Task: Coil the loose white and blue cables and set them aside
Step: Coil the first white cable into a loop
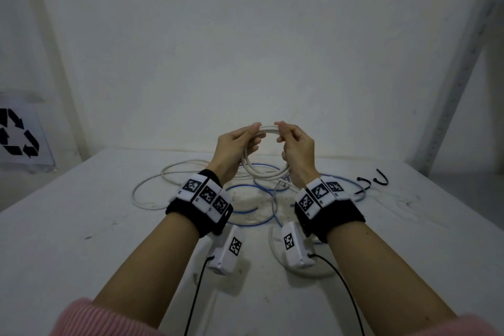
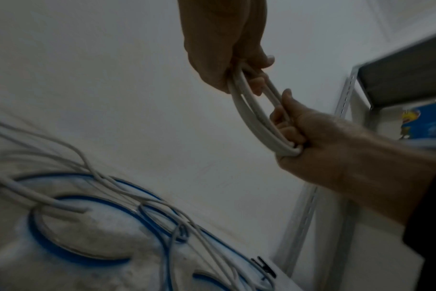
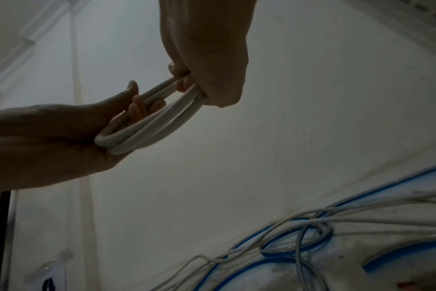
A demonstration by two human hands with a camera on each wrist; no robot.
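I see my left hand (image 1: 236, 144) and right hand (image 1: 296, 146) raised above the table (image 1: 81, 226), fingers of both curled round a white cable (image 1: 266, 172) wound into a few loops. Its loose length trails to the table among the blue cable (image 1: 252, 222). A recycling sign (image 1: 17, 135) leans at far left; no readable writing. Two black hooks (image 1: 372, 180) lie to the right.

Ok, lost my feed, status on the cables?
Both hands, left and right, grip the white coil, held above the table. White slack trails down. Blue cable loose, tangled with white.
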